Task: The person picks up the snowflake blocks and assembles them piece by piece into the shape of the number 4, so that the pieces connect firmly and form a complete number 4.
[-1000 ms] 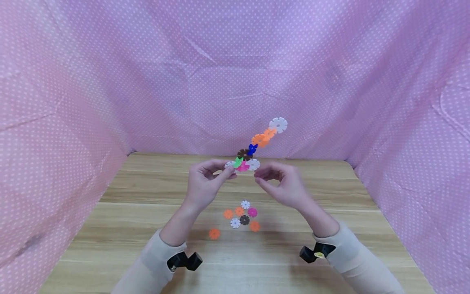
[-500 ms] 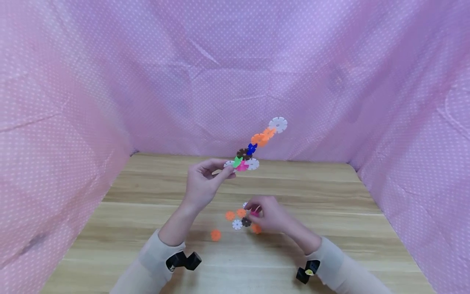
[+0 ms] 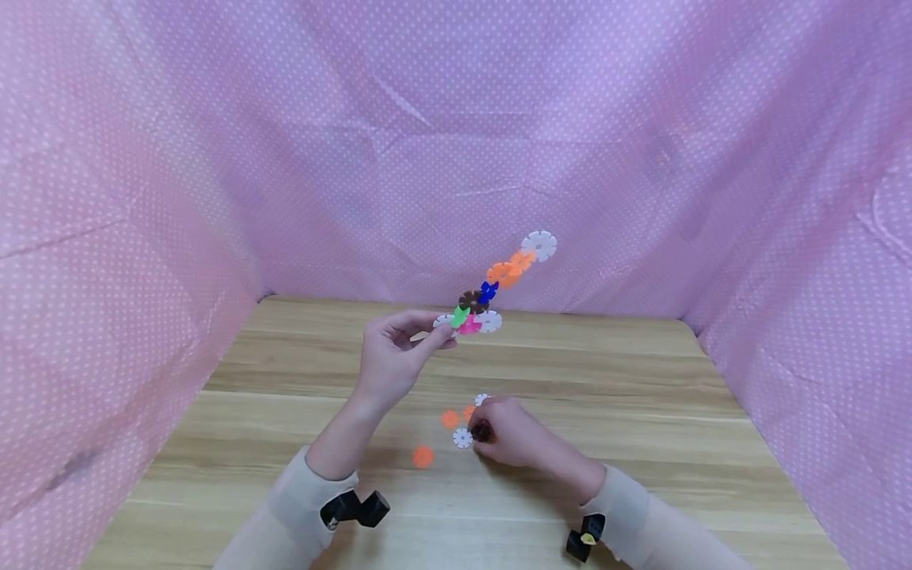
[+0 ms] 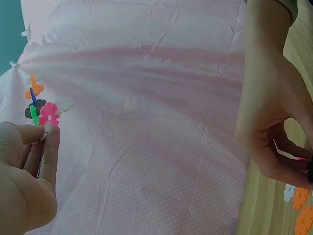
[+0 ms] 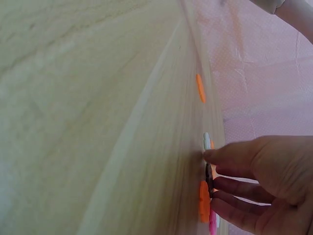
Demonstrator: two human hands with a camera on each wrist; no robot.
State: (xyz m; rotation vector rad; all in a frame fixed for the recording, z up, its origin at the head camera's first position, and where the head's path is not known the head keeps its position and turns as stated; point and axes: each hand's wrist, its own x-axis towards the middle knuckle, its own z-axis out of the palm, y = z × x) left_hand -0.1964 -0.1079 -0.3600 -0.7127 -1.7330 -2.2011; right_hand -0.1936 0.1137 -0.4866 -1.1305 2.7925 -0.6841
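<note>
My left hand [image 3: 397, 352] pinches a white notched disc [image 3: 443, 321] at the lower end of a joined chain of flower-shaped plastic discs, held up over the table. Green [image 3: 460, 317], pink [image 3: 469, 324], brown, blue [image 3: 488, 292] and orange [image 3: 504, 275] discs link up to a white disc [image 3: 539, 245] at the top right. Down at the loose discs, my right hand [image 3: 513, 434] has its thumb and fingertips around a loose brown disc [image 3: 482, 431], low over the tabletop. In the right wrist view a pink disc [image 5: 212, 225] lies beneath those fingers.
Loose white [image 3: 462, 438] and orange [image 3: 450, 419] discs lie beside the right fingertips. Another orange disc [image 3: 423, 457] sits apart, nearer the front. Pink dotted cloth [image 3: 456, 158] encloses the wooden table [image 3: 321, 348] at the back and sides.
My right hand has come down from beside the chain to the loose discs, passing over the pink one to the brown one. The left hand keeps holding the chain almost still.
</note>
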